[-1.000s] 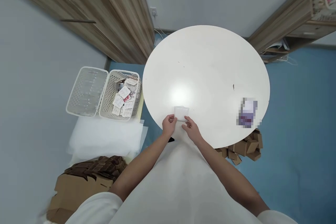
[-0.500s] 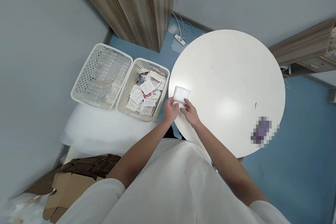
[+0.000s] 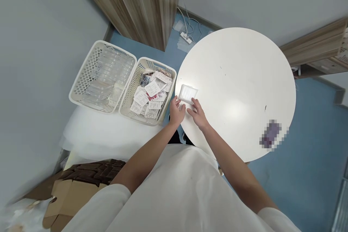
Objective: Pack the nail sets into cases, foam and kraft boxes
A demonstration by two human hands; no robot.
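Note:
A small white rectangular packet (image 3: 187,93), wrapped in what looks like thin translucent film, lies flat on the white round table (image 3: 239,65) near its left edge. My left hand (image 3: 177,112) is just below the packet's lower left corner, thumb and fingers apart, holding nothing. On the other side, my right hand (image 3: 199,115) has its fingers spread, with a fingertip at or very near the packet's lower right corner. Whether that fingertip touches the film I cannot tell.
Left of the table stands a white basket (image 3: 127,114) of printed cards and packets. Beside it, another basket (image 3: 71,96) holds clear plastic cases. White foam sheets (image 3: 89,127) and brown cardboard (image 3: 69,197) lie nearer me. A blurred purple object (image 3: 270,134) is at the table's right.
Held between both hands half a second ago, the packet now lies on the table, slightly farther from me. My fingers have loosened from it. The view has shifted a little.

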